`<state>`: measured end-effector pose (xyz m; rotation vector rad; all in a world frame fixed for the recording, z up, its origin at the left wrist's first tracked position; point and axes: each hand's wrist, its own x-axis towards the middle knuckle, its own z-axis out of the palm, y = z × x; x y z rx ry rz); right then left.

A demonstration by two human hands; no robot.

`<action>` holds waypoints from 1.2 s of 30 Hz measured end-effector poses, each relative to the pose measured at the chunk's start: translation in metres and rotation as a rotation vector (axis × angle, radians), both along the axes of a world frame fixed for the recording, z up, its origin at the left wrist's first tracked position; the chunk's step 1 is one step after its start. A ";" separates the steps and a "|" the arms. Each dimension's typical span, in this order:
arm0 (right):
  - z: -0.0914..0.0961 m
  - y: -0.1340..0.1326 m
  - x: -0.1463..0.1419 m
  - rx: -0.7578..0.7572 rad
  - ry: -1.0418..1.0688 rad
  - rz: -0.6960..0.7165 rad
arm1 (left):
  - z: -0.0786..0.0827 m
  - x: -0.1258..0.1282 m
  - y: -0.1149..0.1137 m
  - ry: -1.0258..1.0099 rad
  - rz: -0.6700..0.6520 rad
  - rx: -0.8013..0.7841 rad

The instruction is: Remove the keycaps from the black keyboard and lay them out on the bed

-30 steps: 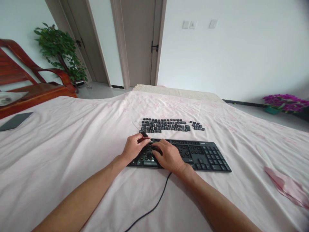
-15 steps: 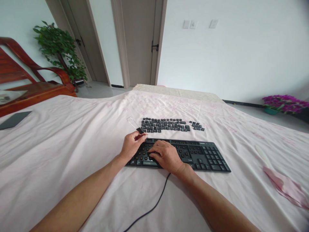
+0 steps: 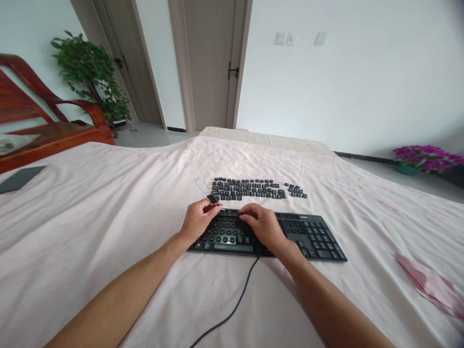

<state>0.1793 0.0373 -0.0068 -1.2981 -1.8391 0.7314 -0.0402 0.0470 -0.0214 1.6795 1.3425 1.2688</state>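
A black keyboard (image 3: 308, 232) lies on a bed covered with a pale pink sheet (image 3: 108, 227); many of its left-side keycaps are off, showing round sockets. My left hand (image 3: 197, 220) is closed on a wire keycap puller (image 3: 205, 190) whose loop points up and away. My right hand (image 3: 263, 224) rests on the keyboard's top row with fingers curled, pinching at a key; what it holds I cannot make out. Rows of removed black keycaps (image 3: 250, 188) lie just beyond the keyboard.
The keyboard's black cable (image 3: 232, 309) runs toward me over the sheet. A dark phone (image 3: 20, 178) lies far left, a pink cloth (image 3: 427, 282) at right. A wooden chair (image 3: 43, 125), a potted plant (image 3: 90, 72), doors and purple flowers (image 3: 426, 157) stand beyond the bed.
My right hand moved from the keyboard's lower left up and right to the top row, uncovering the bare sockets. My left hand lifted the puller slightly off the keys.
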 end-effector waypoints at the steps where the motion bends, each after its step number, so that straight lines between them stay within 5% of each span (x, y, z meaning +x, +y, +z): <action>1: 0.001 0.000 0.003 0.069 -0.079 0.004 | 0.000 0.000 0.000 0.007 -0.001 0.005; 5: 0.002 0.000 0.008 0.210 -0.240 0.106 | 0.002 0.001 0.000 0.029 -0.007 0.015; 15: -0.003 0.001 0.010 0.237 -0.223 0.021 | -0.001 0.001 0.000 0.031 -0.006 0.022; 27: 0.005 -0.009 0.003 0.223 -0.424 0.119 | 0.002 0.002 -0.001 0.031 -0.018 0.024; 36: 0.004 -0.002 0.009 0.156 -0.161 0.010 | 0.004 0.002 -0.002 0.046 -0.016 0.026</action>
